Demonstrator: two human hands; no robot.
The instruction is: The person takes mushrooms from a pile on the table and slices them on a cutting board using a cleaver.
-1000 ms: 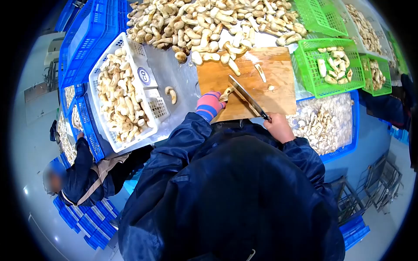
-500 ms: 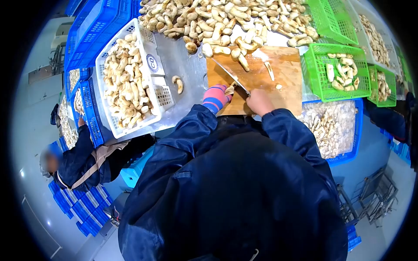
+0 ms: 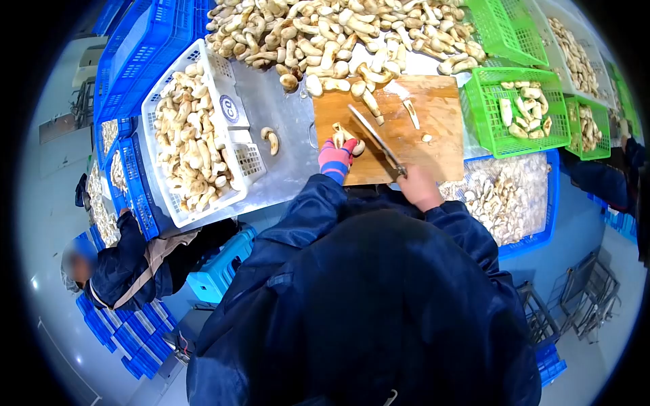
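While left hand (gloved, partly curled) grasps mushroom, right hand wraps tightly round knife.

The board is smooth wood, the knife metal, the glove matt cloth.

Bright light glints off the floor; curved edges fade black.

L hand wore pink glove w/ blue bands, fingers curled in, gripping. L arm bent at elbow, forearm ran fwd & inward. R hand was bare, fist-like, clenched, a bit closer to body than L, well apart from it. R arm also bent, forearm slanted inward. Both sleeves dk blue, ran abt to wrists.
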